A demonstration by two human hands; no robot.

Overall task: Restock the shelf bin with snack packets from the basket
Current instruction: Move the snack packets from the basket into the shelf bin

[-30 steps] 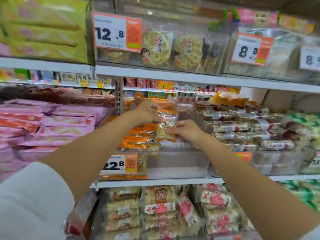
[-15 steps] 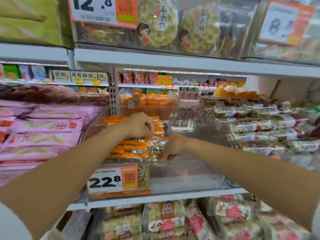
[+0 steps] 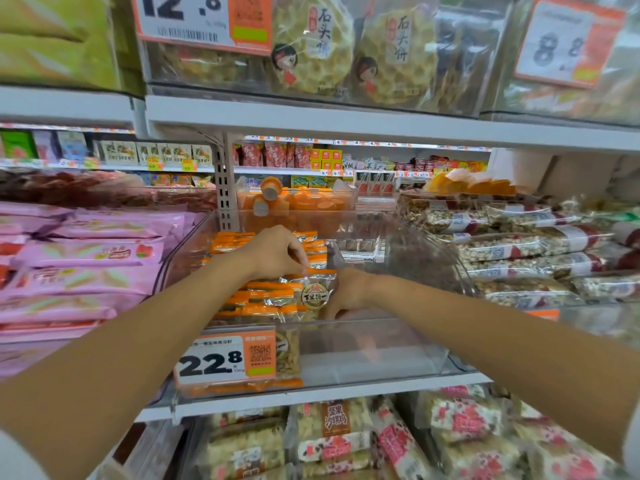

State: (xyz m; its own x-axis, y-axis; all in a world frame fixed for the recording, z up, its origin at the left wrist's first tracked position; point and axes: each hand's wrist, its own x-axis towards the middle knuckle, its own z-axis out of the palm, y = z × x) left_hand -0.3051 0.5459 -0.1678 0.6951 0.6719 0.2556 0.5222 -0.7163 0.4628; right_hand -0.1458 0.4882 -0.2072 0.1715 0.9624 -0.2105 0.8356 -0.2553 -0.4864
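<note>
Mid-restock. Shelf bin [image 3: 374, 351]: left half holds stacked packets [image 3: 263, 301], right half looks bare, so I'd judge there's plenty left to fill. Current snack packet [image 3: 313, 295] sits on the front stack. Left hand [image 3: 273, 252] pinches its top edge and right hand [image 3: 349, 292] grips its right side. Basket is out of view.

two hands [image 3: 275, 252] [image 3: 348, 292], three big orange price tags [image 3: 202, 20] [image 3: 225, 358] [image 3: 568, 43].

Inside the clear shelf bin [image 3: 374, 351], the left hand [image 3: 273, 252] pinches the orange top edge of a snack packet [image 3: 313, 294] while the right hand [image 3: 349, 292] holds its right side.
</note>
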